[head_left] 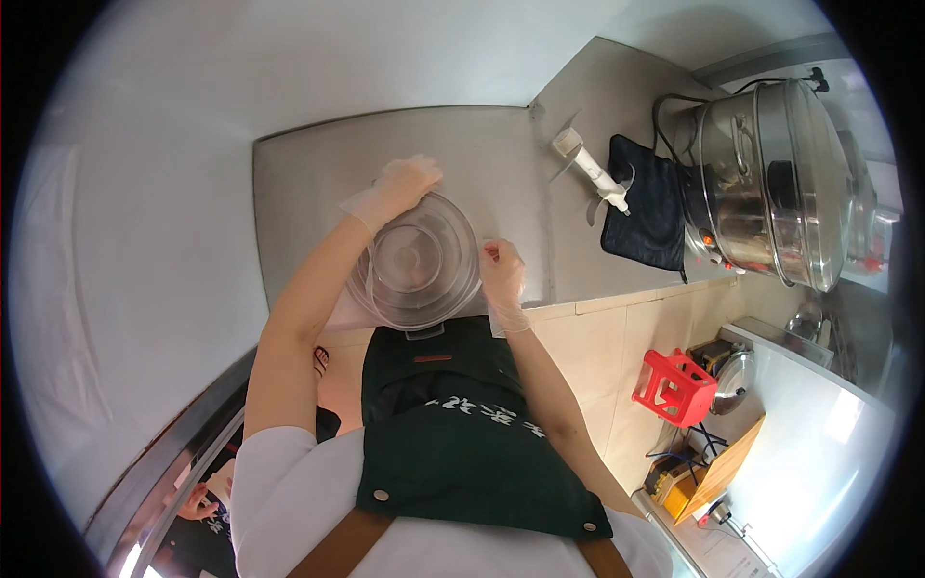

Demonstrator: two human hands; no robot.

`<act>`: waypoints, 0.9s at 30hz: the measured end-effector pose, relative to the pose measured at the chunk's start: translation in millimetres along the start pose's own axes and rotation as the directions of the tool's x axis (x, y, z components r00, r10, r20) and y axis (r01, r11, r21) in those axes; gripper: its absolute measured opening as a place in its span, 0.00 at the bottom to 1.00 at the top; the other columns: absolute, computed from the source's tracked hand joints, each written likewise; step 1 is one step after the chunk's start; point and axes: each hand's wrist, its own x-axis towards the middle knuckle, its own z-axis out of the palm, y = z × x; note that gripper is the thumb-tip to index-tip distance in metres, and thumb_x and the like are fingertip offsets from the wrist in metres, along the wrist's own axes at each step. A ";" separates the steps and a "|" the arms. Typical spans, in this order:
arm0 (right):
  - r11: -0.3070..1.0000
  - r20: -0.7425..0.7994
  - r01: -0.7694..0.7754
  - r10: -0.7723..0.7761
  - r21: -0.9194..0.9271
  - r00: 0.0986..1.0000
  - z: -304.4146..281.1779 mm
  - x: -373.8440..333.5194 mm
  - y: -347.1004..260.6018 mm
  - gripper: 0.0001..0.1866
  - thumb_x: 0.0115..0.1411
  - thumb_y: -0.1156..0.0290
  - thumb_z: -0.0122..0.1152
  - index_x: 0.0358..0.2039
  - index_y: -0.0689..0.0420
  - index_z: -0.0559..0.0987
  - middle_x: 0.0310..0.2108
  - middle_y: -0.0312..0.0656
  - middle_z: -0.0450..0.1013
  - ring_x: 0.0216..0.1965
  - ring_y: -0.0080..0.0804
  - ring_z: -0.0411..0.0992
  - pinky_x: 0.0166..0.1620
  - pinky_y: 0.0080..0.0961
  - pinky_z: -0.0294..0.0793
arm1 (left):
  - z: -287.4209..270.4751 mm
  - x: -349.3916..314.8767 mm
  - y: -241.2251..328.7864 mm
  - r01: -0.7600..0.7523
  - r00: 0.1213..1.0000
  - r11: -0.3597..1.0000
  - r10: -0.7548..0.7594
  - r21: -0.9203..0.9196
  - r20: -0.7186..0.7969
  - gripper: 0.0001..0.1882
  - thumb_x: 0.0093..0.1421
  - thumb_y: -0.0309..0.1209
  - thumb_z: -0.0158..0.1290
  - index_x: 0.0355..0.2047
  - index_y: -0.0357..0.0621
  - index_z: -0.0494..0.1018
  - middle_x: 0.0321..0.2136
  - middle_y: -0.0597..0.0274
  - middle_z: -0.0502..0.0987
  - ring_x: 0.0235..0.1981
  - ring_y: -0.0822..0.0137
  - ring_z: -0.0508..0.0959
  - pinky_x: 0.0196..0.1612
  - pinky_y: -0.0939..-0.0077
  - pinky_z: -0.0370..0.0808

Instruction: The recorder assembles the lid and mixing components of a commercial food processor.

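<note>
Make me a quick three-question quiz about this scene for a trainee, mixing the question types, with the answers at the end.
1. Multiple choice: what colour is the stool on the floor?
A) green
B) red
C) blue
2. True or false: the white bladed tool lies to the right of the clear round container.
3. Fill in the blank: of the person's two hands, the ____ one is at the container's far edge.

Key:
1. B
2. True
3. Left hand
</note>
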 end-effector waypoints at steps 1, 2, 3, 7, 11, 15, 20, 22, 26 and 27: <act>1.000 0.029 -0.005 0.006 -0.026 1.000 -0.1 -0.4 -0.7 0.06 0.54 0.71 0.62 0.32 0.58 0.79 0.27 0.43 0.77 0.29 0.39 0.77 0.35 0.32 0.75 | -0.4 -4.2 -1.3 0.027 1.000 0.999 -0.026 0.043 -0.010 0.05 0.57 0.35 0.54 0.29 0.49 0.73 0.30 0.62 0.72 0.37 0.60 0.76 0.34 0.63 0.75; 0.999 0.053 -0.010 0.012 -0.046 0.998 -1.1 0.1 -3.1 0.06 0.54 0.72 0.61 0.33 0.57 0.79 0.28 0.43 0.77 0.30 0.39 0.77 0.35 0.33 0.75 | -3.7 -6.8 -2.0 0.031 0.999 0.998 -0.030 0.048 -0.012 0.05 0.57 0.35 0.54 0.29 0.49 0.73 0.30 0.62 0.72 0.37 0.60 0.76 0.34 0.63 0.75; 0.999 0.056 -0.005 0.007 -0.043 0.998 -1.9 1.1 -5.5 0.06 0.54 0.72 0.61 0.33 0.57 0.79 0.28 0.43 0.77 0.30 0.39 0.77 0.35 0.33 0.75 | -6.9 -9.4 -2.7 0.055 0.998 0.997 -0.054 0.049 -0.027 0.05 0.57 0.34 0.54 0.28 0.49 0.73 0.30 0.63 0.72 0.37 0.60 0.76 0.34 0.64 0.75; 0.970 0.123 0.166 -0.145 -0.178 0.982 -4.4 12.9 -19.1 0.09 0.54 0.73 0.59 0.38 0.55 0.77 0.32 0.44 0.74 0.36 0.43 0.75 0.39 0.36 0.74 | -5.4 -22.9 -8.7 0.055 0.987 0.997 -0.046 0.055 -0.151 0.06 0.55 0.34 0.55 0.23 0.48 0.74 0.29 0.64 0.72 0.38 0.62 0.75 0.35 0.66 0.75; 0.897 0.127 0.436 -0.425 -0.078 0.897 -0.4 41.0 -43.3 0.09 0.56 0.73 0.58 0.39 0.55 0.78 0.34 0.46 0.74 0.40 0.48 0.73 0.41 0.38 0.73 | -2.9 -22.6 -6.5 0.076 0.991 0.990 -0.061 0.122 -0.120 0.06 0.53 0.33 0.56 0.21 0.48 0.74 0.26 0.65 0.72 0.38 0.63 0.74 0.36 0.67 0.75; 0.891 0.202 0.454 -0.446 0.005 0.872 28.7 69.7 -67.8 0.09 0.57 0.71 0.57 0.38 0.54 0.79 0.35 0.46 0.75 0.40 0.48 0.74 0.42 0.38 0.73 | 10.2 -28.1 -8.4 0.134 0.986 0.985 -0.122 0.107 -0.115 0.05 0.51 0.33 0.58 0.22 0.49 0.75 0.24 0.65 0.74 0.37 0.62 0.75 0.36 0.64 0.75; 0.950 0.350 0.307 -0.272 -0.048 0.896 64.1 82.0 -70.1 0.08 0.56 0.69 0.61 0.35 0.55 0.82 0.32 0.45 0.78 0.35 0.41 0.77 0.39 0.33 0.74 | -1.6 -33.9 4.5 0.245 0.959 0.967 -0.252 -0.070 -0.128 0.06 0.51 0.34 0.59 0.29 0.49 0.77 0.25 0.62 0.75 0.35 0.59 0.76 0.36 0.60 0.74; 0.966 0.369 0.258 -0.229 -0.030 0.901 70.1 83.1 -64.4 0.08 0.56 0.68 0.61 0.34 0.55 0.82 0.32 0.44 0.78 0.34 0.39 0.77 0.39 0.31 0.74 | -4.2 -40.2 7.1 0.261 0.928 0.953 -0.291 -0.151 -0.231 0.07 0.53 0.32 0.58 0.32 0.47 0.76 0.25 0.58 0.75 0.35 0.56 0.76 0.36 0.61 0.74; 0.984 0.396 0.175 -0.168 0.018 0.903 74.9 86.3 -53.6 0.10 0.55 0.61 0.60 0.35 0.49 0.83 0.32 0.40 0.80 0.35 0.39 0.78 0.38 0.33 0.75 | -2.2 -68.1 -8.0 0.246 0.767 0.863 -0.452 -0.440 -0.457 0.07 0.55 0.31 0.57 0.34 0.45 0.76 0.25 0.55 0.76 0.32 0.55 0.78 0.35 0.64 0.74; 0.984 0.399 0.178 -0.170 0.019 0.901 72.9 86.6 -55.8 0.10 0.55 0.61 0.60 0.35 0.49 0.83 0.32 0.40 0.80 0.35 0.39 0.78 0.38 0.33 0.75 | -5.6 -83.3 -9.6 0.345 0.641 0.745 -0.631 -0.571 -0.437 0.08 0.56 0.31 0.57 0.35 0.43 0.76 0.29 0.53 0.77 0.34 0.54 0.78 0.37 0.65 0.74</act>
